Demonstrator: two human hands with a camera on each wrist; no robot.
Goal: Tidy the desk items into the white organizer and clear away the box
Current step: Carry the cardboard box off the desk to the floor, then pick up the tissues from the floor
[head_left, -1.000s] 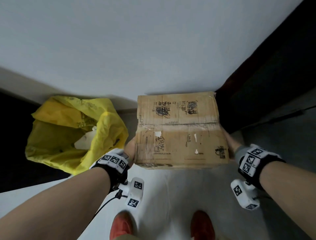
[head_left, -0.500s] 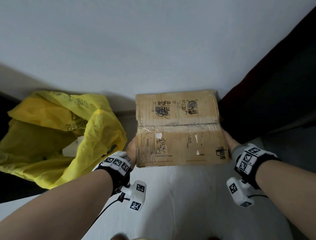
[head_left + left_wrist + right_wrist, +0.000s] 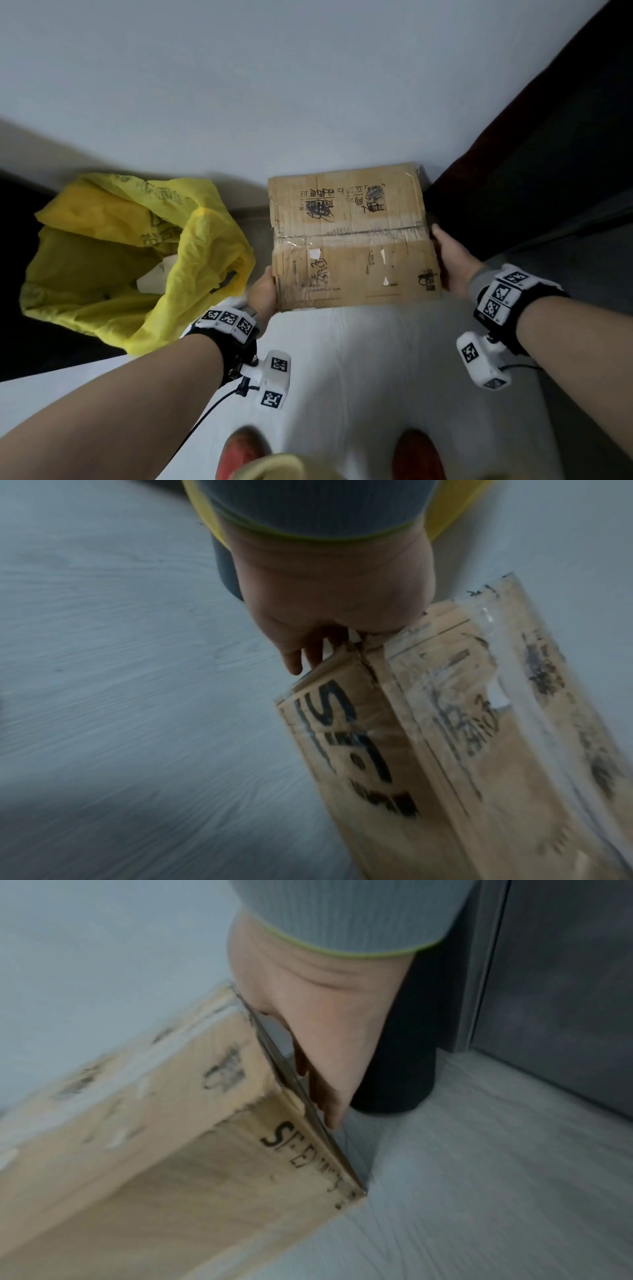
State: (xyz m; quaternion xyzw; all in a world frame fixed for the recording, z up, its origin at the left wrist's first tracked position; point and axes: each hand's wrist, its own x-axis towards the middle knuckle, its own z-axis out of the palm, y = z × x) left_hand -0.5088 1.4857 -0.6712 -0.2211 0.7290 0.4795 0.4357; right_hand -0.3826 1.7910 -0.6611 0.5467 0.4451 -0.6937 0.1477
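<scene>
A worn brown cardboard box (image 3: 352, 236) with black scribbles and tape hangs above the pale floor, close to the white wall. My left hand (image 3: 263, 291) presses its left side and my right hand (image 3: 448, 260) presses its right side. In the left wrist view the left hand (image 3: 325, 593) points its fingers (image 3: 294, 664) down along the box (image 3: 462, 750). In the right wrist view the right hand (image 3: 325, 1042) lies flat, fingers straight, against the side of the box (image 3: 154, 1137). No white organizer is in view.
An open yellow plastic bag (image 3: 120, 253) with something white inside stands left of the box. Dark furniture (image 3: 531, 154) rises on the right, its round black leg (image 3: 394, 1069) just behind my right hand. My red shoes (image 3: 239, 455) stand on the pale floor (image 3: 359, 359).
The box stays held between both hands and has edged slightly away from me toward the wall. More of my right hand now shows along its right side.
</scene>
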